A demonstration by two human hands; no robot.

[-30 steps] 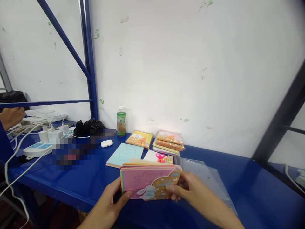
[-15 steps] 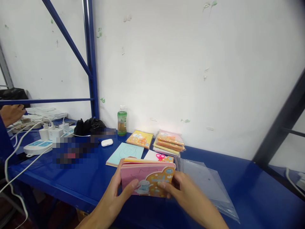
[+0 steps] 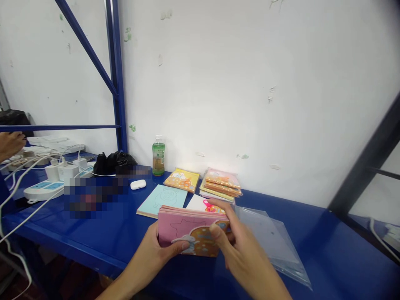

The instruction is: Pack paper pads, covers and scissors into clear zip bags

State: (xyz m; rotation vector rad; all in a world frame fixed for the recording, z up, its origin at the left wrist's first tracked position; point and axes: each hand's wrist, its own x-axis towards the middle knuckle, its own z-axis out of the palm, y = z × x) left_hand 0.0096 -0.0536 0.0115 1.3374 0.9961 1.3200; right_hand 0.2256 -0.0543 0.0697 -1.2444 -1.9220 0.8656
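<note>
Pink paper fronts the stack of sheets (image 3: 179, 227), held near-upright between two hands over the near part of the blue surface (image 3: 93, 237). The left hand (image 3: 154, 252) grasps its left end, thumb pressed on the front, the other fingers mostly hidden behind. The right hand (image 3: 240, 248) grasps the right end, thumb on the orange printed panel; its index finger reaches over the top edge towards the pink scissors (image 3: 207, 204) — whether it touches them cannot be told.

Handling the stack well seems to call for even support: the left fingers firm enough that no sheet slips, yet gentle enough not to bow the paper. Light pressure from both ends — square to the edges — should keep the sheets aligned better than a hard pinch at one corner. Care is also due around the blue pad (image 3: 164, 199) just beyond and the clear plastic sleeves (image 3: 275, 241) to the right; a lowered corner could catch on either.
</note>
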